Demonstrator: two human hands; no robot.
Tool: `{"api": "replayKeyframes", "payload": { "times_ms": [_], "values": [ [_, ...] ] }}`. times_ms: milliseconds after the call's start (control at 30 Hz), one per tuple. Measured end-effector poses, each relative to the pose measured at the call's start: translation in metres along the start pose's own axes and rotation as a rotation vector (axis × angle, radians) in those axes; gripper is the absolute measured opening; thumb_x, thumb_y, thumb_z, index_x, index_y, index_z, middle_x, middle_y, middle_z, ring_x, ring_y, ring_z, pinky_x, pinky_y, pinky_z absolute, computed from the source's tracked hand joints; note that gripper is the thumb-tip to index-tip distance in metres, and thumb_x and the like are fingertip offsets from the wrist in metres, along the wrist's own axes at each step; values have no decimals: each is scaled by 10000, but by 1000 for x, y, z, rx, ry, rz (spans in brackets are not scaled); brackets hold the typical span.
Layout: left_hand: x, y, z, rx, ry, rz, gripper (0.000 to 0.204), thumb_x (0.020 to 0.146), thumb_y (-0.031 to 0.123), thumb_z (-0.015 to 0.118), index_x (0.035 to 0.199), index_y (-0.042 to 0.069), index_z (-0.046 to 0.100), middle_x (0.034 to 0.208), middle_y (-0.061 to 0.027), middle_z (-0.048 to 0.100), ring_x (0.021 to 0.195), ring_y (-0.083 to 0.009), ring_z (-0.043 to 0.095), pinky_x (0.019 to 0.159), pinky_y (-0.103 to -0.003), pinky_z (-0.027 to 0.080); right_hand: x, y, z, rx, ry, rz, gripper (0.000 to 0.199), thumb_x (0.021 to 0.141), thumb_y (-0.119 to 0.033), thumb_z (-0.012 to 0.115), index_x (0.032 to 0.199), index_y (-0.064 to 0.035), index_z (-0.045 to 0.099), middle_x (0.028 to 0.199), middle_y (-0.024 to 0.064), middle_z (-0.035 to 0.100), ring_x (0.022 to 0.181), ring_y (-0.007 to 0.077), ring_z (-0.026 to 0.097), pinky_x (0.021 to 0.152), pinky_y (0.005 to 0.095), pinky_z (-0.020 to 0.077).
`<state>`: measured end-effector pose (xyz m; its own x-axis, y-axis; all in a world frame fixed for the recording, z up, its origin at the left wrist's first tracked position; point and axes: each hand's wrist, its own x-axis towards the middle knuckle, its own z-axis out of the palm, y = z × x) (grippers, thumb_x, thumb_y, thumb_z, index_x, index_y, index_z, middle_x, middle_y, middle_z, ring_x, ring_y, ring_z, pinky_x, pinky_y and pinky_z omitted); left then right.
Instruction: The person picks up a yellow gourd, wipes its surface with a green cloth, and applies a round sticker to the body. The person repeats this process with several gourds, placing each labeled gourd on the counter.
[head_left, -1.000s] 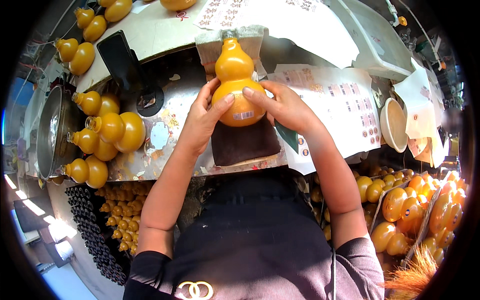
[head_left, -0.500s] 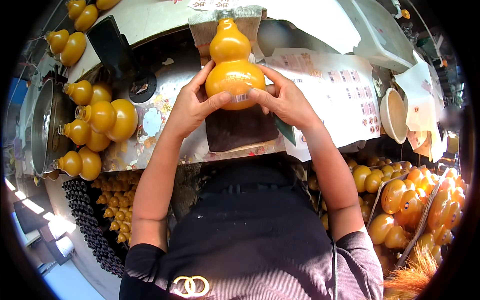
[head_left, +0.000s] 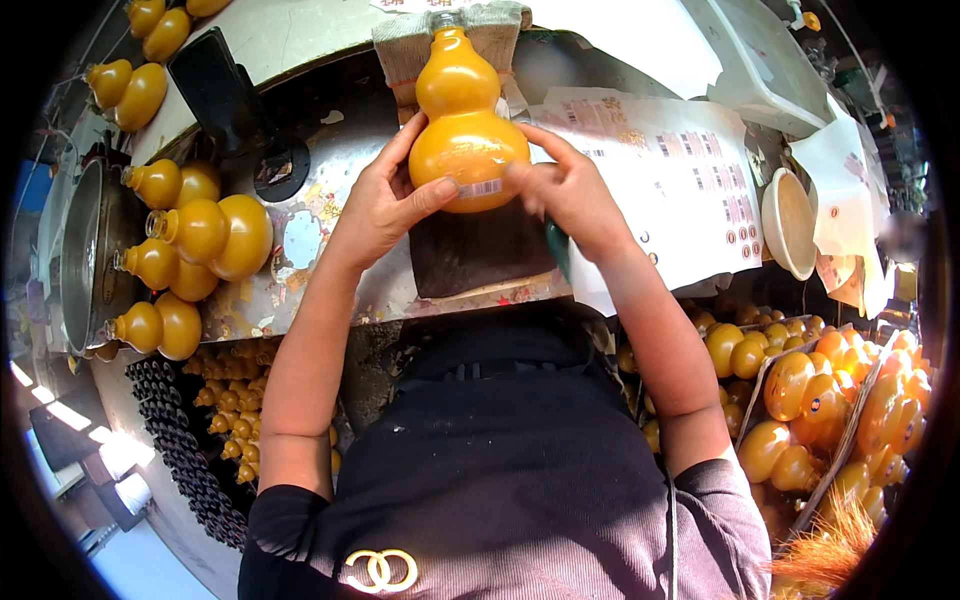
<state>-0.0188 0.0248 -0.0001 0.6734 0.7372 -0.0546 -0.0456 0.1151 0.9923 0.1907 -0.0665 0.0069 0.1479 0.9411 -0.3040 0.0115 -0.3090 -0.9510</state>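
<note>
A glossy yellow gourd-shaped bottle lies with its clear neck on a folded grey cloth, its base toward me. Around the left side of its wide bulb curls my left hand, the thumb beside a small barcode sticker. On the other side, my right hand has its fingers against the bulb. That thumb is smeared by motion near the sticker's right end. A dark green flat piece sticks out below my right palm; how it is held is hidden. Beneath the bottle lies a dark brown pad.
Sticker sheets lie on the right, beside a pale bowl and a translucent bin. More yellow gourd bottles stand left, near a phone on a stand and a metal pan. Crates of orange gourds sit lower right.
My right thumb has shifted off the sticker's right end and is now blurred. The bottle and both hands have moved very slightly left and up in the picture.
</note>
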Motion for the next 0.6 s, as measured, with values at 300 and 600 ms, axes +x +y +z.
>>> {"api": "replayKeyframes", "payload": {
  "times_ms": [300, 600],
  "values": [
    [-1, -7, 5, 80, 1, 64, 1011, 755, 312, 811, 1490, -31, 207, 1384, -168, 453, 1260, -242, 492, 1057, -343, 379, -46, -7, 31, 337, 263, -294, 243, 881, -95, 649, 1092, -37, 544, 973, 32, 588, 877, 107, 570, 784, 246, 476],
    [-1, -1, 5, 112, 1, 29, 1009, 756, 323, 810, 1484, -32, 209, 1395, -174, 438, 1280, -247, 470, 1068, -347, 364, -40, 14, 16, 330, 316, -257, 197, 877, -27, 659, 1035, -4, 544, 948, 44, 599, 845, 80, 569, 742, 218, 486]
  ]
}}
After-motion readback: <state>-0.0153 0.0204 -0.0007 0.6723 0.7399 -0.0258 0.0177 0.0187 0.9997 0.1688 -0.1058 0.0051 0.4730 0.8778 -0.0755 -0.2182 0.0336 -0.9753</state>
